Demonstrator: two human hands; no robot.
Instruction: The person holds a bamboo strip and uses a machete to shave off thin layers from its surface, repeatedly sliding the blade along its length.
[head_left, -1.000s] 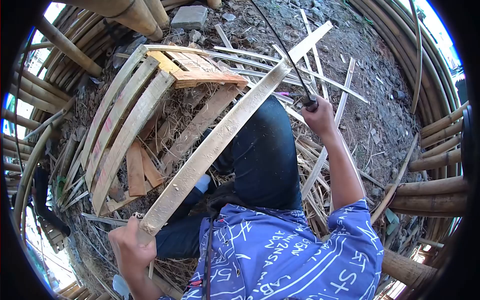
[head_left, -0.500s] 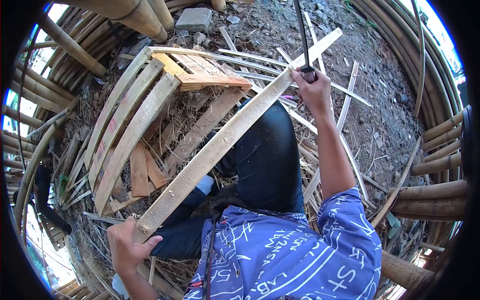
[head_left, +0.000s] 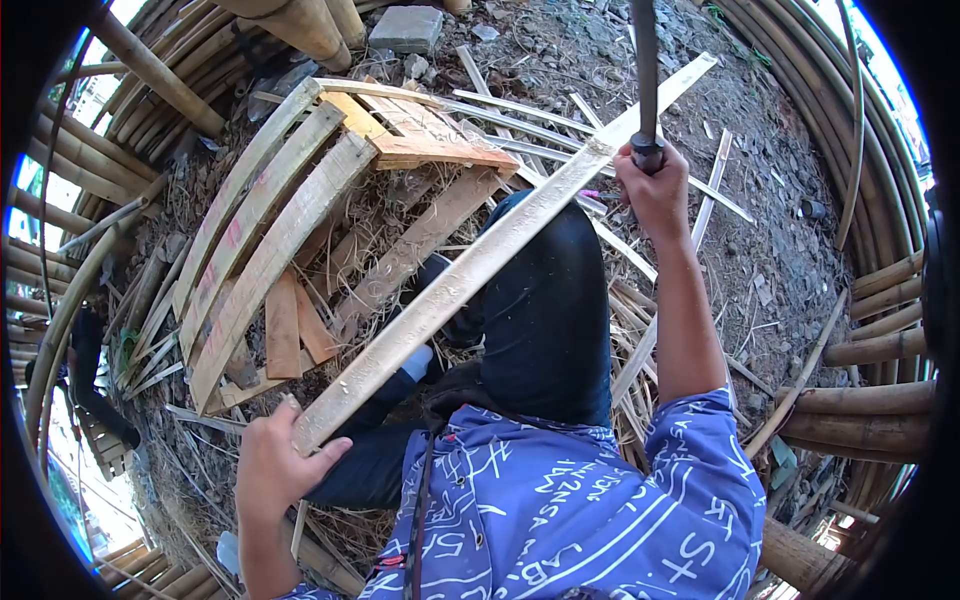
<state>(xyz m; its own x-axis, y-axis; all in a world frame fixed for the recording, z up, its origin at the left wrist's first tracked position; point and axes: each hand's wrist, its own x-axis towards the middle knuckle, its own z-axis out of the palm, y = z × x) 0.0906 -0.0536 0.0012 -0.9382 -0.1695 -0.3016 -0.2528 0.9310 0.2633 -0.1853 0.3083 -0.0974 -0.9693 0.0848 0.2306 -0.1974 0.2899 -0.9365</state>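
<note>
A long pale bamboo strip slants across my lap, from lower left to upper right, over my bent knee. My left hand grips its lower end, thumb along one side and fingers along the other. My right hand is closed round the dark handle of a machete. Its narrow dark blade points up and away, passing over the far part of the strip in this view. Small shavings cling to the strip's face.
A slatted wooden crate lies left of my knee with loose boards by it. Cut strips and shavings litter the ground. A concrete block sits at the back. Bamboo poles stack on both sides.
My left hand and the strip's lower end have shifted slightly up and right. The machete, in my right hand, has moved right, and its blade shows broader now.
</note>
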